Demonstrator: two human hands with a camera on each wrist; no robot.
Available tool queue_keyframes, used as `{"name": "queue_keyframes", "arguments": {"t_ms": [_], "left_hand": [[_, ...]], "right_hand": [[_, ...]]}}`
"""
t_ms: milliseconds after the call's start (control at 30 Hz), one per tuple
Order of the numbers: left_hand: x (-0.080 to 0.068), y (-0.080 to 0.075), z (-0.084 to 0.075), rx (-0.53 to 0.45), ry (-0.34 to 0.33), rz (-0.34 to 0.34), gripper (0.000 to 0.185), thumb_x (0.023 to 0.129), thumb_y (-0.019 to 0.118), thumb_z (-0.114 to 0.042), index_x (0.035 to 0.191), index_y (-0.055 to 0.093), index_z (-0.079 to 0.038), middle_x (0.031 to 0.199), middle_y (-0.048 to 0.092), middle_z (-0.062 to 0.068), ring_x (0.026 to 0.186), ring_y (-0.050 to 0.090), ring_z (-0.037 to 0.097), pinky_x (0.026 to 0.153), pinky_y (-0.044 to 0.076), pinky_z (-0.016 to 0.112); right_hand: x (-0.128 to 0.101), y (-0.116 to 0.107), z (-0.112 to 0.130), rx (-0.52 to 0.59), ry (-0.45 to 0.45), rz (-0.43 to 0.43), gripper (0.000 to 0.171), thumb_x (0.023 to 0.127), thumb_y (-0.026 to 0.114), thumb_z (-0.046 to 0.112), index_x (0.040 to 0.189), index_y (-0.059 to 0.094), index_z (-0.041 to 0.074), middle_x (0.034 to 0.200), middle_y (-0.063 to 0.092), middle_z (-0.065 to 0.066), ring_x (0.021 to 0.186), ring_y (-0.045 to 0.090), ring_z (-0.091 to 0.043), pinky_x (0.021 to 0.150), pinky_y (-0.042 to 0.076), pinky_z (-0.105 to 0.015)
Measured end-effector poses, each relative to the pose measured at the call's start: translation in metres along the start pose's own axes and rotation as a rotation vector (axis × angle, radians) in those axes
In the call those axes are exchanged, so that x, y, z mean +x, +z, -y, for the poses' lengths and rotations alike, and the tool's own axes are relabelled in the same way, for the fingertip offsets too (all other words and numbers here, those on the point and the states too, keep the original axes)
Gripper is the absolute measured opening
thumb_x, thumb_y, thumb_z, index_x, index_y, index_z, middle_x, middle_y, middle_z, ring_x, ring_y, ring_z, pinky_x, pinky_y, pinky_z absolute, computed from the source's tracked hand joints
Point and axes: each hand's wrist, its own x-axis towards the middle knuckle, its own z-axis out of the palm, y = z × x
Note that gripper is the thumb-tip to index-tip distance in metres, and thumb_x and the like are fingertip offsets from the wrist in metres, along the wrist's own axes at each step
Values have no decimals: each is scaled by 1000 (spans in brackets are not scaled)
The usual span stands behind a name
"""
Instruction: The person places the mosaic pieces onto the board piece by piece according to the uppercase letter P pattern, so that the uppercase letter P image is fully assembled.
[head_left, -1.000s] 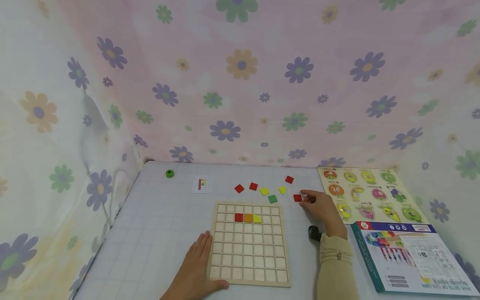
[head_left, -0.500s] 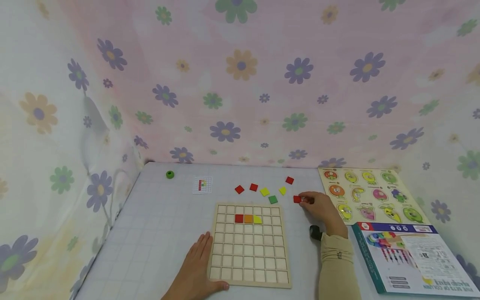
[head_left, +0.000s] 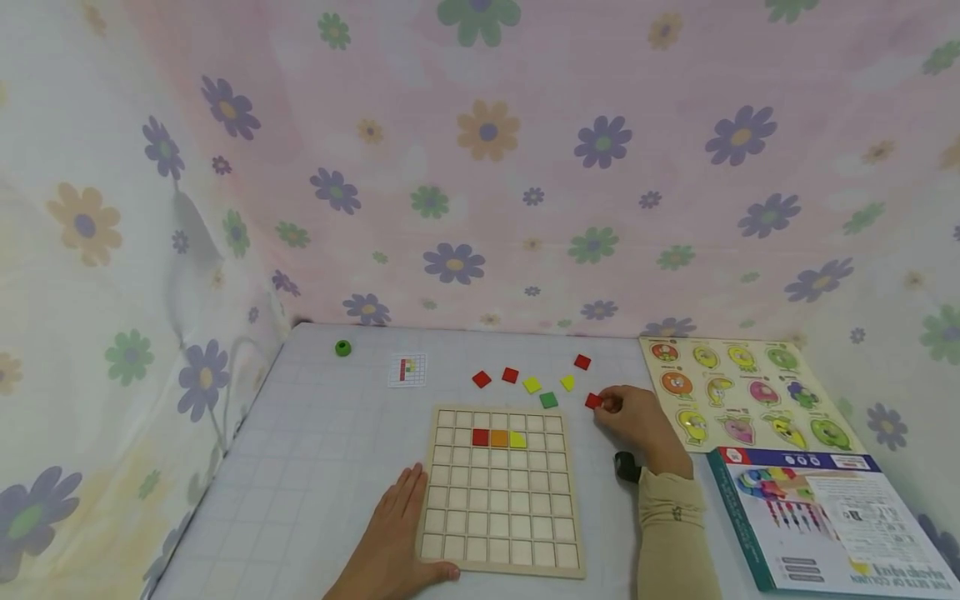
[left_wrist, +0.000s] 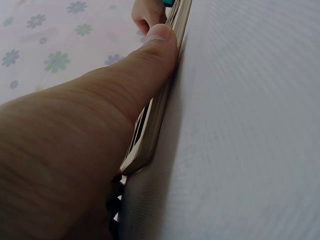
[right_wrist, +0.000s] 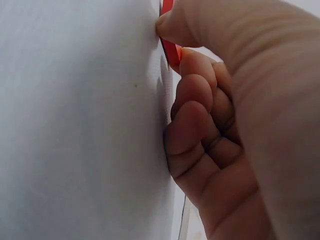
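Note:
Along the left side of a wooden grid board, my left hand lies with straight fingers, its thumb at the front edge. In the left wrist view the thumb presses the board's rim. A red square tile, an orange square tile and a yellow tile with a rounded corner sit in one row of the grid. Right of the board, my right hand pinches another red tile low at the table; in the right wrist view its other fingers are curled.
Behind the board lie several loose tiles, among them a green one. A printed grid card and a green bead are at the back left. At right are a fruit puzzle board and a box.
My right thumb and fingertips have come together on the red tile, which has shifted slightly. The left hand stays at the board.

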Motion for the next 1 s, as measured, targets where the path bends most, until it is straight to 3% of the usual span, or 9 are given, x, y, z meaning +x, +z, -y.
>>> {"name": "queue_keyframes", "arguments": {"t_ms": [300,600,1000], "left_hand": [[-1,1,0,7,0,-5,140,63,75,-83,161,20,2,169,21,19,157,21,38,124,27,59],[-1,-2,-2,28,3,-6,139,64,77,-80,161,20,1,170,21,19,157,21,38,125,27,59],[-2,-1,-1,9,10,-12,139,64,76,-81,160,21,2,169,22,19,156,22,39,124,28,60]], "right_hand": [[-5,-1,1,31,-38,-31,34,87,71,25,115,73,5,92,68,-3,87,59,-20,79,50,-33],[-20,-6,22,117,-95,-22,31,87,74,21,114,74,6,94,68,-4,87,59,-19,74,51,-29],[-27,1,48,124,-258,-61,21,85,75,15,104,76,6,87,65,-2,79,55,-16,66,48,-27]]}}
